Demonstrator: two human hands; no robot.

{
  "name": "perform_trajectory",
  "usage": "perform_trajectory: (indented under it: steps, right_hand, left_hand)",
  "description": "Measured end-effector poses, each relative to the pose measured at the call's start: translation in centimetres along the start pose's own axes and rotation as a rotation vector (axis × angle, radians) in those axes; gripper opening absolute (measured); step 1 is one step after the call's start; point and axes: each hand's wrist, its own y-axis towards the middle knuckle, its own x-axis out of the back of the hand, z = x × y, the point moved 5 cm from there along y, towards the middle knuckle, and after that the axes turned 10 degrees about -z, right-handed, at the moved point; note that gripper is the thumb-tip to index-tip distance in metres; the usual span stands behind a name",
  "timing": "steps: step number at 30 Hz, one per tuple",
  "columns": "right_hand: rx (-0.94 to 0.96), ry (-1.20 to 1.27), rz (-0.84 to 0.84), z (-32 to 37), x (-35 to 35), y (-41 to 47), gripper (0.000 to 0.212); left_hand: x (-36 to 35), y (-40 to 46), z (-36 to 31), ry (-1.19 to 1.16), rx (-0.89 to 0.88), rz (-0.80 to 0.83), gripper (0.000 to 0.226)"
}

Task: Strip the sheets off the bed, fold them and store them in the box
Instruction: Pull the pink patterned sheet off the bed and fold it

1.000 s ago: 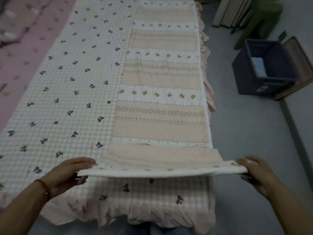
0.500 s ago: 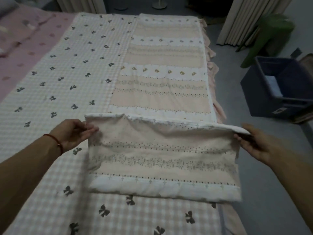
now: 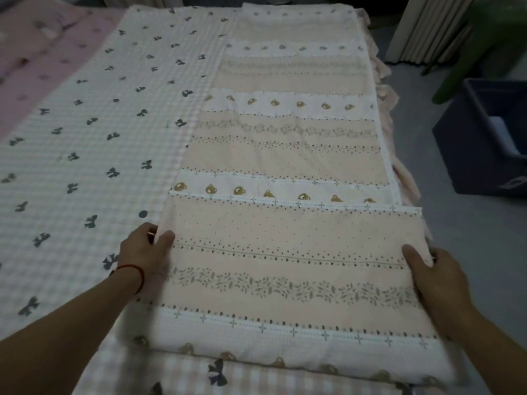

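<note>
The left hand (image 3: 145,249) is clamped on the folded sheet (image 3: 288,269) at its 9 o'clock edge, thumb on top; the right hand (image 3: 436,280) grips the 3 o'clock edge likewise. The sheet is laid along the checked bed cover (image 3: 94,155), its near end doubled over. Folding is judged underway; another fold toward 12 o'clock seems needed. The box (image 3: 467,149) is seen at 2 o'clock.
</note>
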Motion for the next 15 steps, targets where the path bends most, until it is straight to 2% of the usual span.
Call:
perform_trajectory:
  steps: [2, 8, 11, 13, 15]
  right_hand:
    - [-0.012, 0.052, -0.01, 0.7, -0.1, 0.4, 0.052]
    - [0.101, -0.057, -0.076, 1.8, -0.3, 0.9, 0.044]
    - [0.187, -0.249, -0.138, 3.1, -0.6, 0.1, 0.062]
    - [0.407, -0.472, -0.135, 5.1, -1.8, -2.8, 0.068]
    - [0.681, -0.569, 0.048, 6.8, -5.0, -8.5, 0.064]
  left_hand:
    - [0.1, 0.6, -0.2, -0.018, 0.011, 0.006, 0.02]
    - [0.5, 0.8, 0.5, -0.114, 0.01, -0.043, 0.019]
    - [0.7, -0.5, -0.5, -0.028, -0.021, -0.078, 0.025]
    - [0.8, -2.8, -2.0, 0.191, -0.161, -0.146, 0.042]
    - [-1.3, -7.5, -3.7, 0.394, -0.46, -0.08, 0.054]
